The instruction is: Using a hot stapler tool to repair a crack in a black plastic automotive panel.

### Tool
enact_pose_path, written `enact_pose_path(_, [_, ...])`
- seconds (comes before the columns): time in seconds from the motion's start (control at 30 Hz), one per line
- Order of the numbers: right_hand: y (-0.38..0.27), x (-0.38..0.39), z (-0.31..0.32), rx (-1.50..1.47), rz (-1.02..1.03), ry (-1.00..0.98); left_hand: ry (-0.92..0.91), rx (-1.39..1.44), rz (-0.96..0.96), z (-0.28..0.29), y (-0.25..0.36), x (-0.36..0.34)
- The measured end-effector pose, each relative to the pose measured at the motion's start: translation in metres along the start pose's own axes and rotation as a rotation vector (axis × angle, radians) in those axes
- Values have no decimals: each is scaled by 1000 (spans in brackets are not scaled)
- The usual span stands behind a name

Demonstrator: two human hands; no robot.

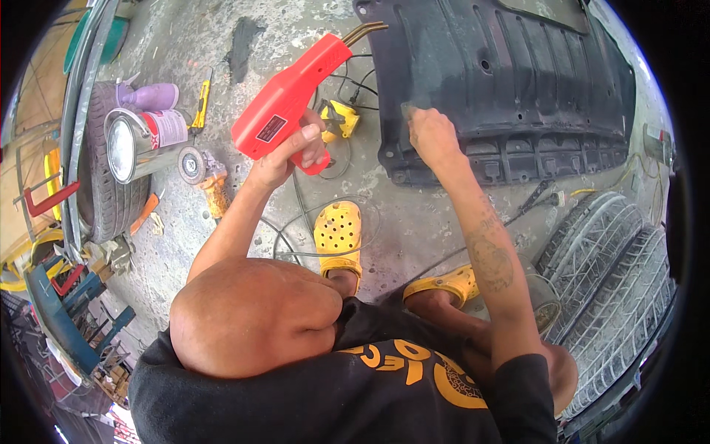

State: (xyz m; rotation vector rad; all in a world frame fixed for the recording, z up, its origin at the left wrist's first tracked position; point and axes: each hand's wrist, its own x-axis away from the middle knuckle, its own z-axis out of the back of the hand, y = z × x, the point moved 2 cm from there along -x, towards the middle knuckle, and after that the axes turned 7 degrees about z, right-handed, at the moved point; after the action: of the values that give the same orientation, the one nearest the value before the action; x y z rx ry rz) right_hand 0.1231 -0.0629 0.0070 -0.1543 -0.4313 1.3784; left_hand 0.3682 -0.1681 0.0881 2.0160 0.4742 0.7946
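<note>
My left hand (290, 153) is wrapped round the grip of a red plastic welding gun (292, 96). The gun's brass-coloured prongs (364, 32) point up and to the right, close to the edge of a large black ribbed plastic panel (458, 89) on the floor. On the near left part of that panel rests my right hand (433, 137), its fingers closed. A small greenish-grey piece shows at its fingertips, too little to name. A pale, dusty patch marks the panel just beyond this hand.
A paint can (148, 144), purple spray bottle (151, 96), yellow cutter knife (202, 103) and angle grinder (205, 177) lie left. A yellow-and-black tool (340, 120) and dark cables (296, 214) are between my hands and feet. Tyres (614, 288) stand right; another tyre (118, 192) stands left.
</note>
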Motion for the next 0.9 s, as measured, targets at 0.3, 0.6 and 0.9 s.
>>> enact_pose_path(0.3, [0,-27,-6,-123,79,80,-15,-5,-1,-2,-4,-5])
enact_pose_path(0.6, [-10,-11,-8,124,205,173,-2,-10,4,2,-2,-1])
enact_pose_path(0.9, [-20,-34,-19,341,252,85,-7,-12,5,6,-8,1])
